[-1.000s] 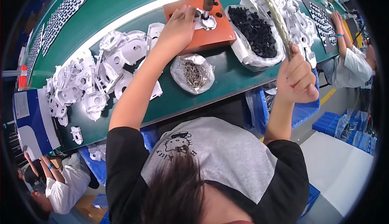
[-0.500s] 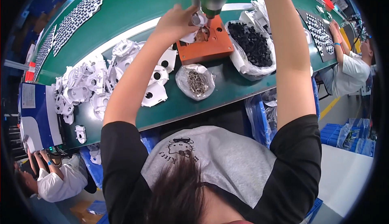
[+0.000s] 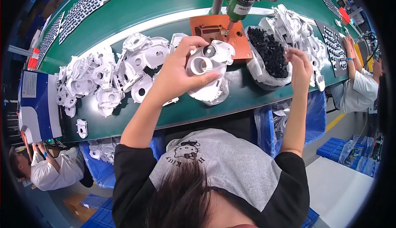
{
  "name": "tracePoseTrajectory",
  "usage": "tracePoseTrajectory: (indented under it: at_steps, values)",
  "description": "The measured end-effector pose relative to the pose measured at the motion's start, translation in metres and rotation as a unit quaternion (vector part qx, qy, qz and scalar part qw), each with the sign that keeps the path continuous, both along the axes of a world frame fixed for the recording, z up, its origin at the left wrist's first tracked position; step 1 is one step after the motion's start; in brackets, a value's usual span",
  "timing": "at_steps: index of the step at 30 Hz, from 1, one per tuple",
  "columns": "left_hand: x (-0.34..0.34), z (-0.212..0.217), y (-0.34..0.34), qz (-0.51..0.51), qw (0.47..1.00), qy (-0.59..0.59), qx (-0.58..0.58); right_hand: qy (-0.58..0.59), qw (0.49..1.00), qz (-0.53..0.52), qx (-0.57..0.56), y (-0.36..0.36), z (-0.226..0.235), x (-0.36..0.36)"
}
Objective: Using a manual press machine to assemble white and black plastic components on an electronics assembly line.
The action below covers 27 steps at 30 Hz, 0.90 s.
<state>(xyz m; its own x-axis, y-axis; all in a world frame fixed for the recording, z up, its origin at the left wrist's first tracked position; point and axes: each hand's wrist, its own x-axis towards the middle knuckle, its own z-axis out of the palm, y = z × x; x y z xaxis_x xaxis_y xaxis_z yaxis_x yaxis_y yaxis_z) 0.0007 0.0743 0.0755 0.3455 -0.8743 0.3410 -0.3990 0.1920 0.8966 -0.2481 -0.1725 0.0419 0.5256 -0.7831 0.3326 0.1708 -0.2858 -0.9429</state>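
My left hand grips a white plastic housing by its left side, thumb across the front. A short round tube stands out from the housing, and a dark round opening shows above it. Behind it lies an orange fixture block, under the bit of a green drill-press-like machine. My right hand is raised at the right edge of a bag of small black plastic parts. Its fingers are loosely bent and apart, with nothing visible in them. The housing mostly hides a clear bag on the bench.
White housings are heaped on the green bench at left, with more white parts at right. Blue lined bins stand below the bench edge. Co-workers sit at far left and far right, near trays of small parts.
My left hand has drawn the white housing off the orange block toward me. My right arm has come down from beside the machine to the black parts bag. The view has shifted.
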Motion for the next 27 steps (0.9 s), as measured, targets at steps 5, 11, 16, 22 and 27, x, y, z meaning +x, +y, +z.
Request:
tracePoseTrajectory:
  at_steps: [5,11,16,22,27]
  values:
    - [0.008,-0.009,-0.001,-0.179,0.89,0.42,-0.017,0.027,0.999,-0.04,0.003,0.008,-0.017,-0.023]
    - [0.046,0.001,-0.035,0.113,0.974,0.024,0.194,0.149,0.984,-0.066,-0.071,0.007,-0.007,-0.022]
    - [0.152,-0.047,-0.099,0.221,0.962,-0.083,0.141,0.185,0.958,-0.105,-0.193,-0.04,-0.005,0.002]
    - [0.153,-0.059,-0.107,0.319,0.914,-0.248,-0.021,0.341,0.865,-0.241,-0.278,-0.113,0.0,0.033]
    - [0.132,-0.05,-0.065,0.135,0.895,-0.327,0.272,0.552,0.751,-0.269,-0.242,-0.18,0.005,0.056]
